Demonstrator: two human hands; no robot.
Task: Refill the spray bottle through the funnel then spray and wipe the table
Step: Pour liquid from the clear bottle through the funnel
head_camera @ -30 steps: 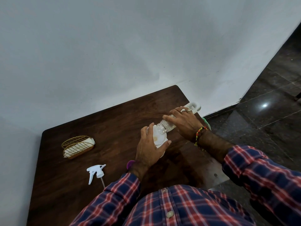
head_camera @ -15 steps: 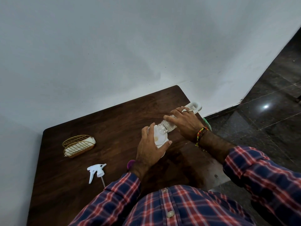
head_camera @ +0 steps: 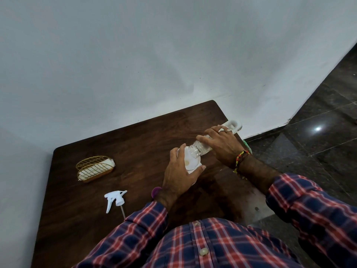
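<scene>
My left hand (head_camera: 177, 178) grips a white funnel (head_camera: 190, 161) from the near side, thumb and fingers curled round its rim. Whatever stands under the funnel is hidden by that hand. My right hand (head_camera: 222, 146) holds a clear plastic bottle (head_camera: 199, 148) tilted on its side, its open mouth over the funnel's bowl. A small yellowish spot shows inside the funnel. The white spray head (head_camera: 116, 199) with its dip tube lies loose on the dark wooden table (head_camera: 144, 136), to the left of my left forearm.
A gold wire basket (head_camera: 94, 168) holding a folded white cloth sits at the table's left. A white handle (head_camera: 234, 125) pokes out behind my right hand at the table's right edge, with something green (head_camera: 247, 147) below it. A white wall lies behind; a dark tiled floor to the right.
Hardly anything differs. Both hands stay in place, the left on the funnel and the right keeping the clear bottle tilted over it.
</scene>
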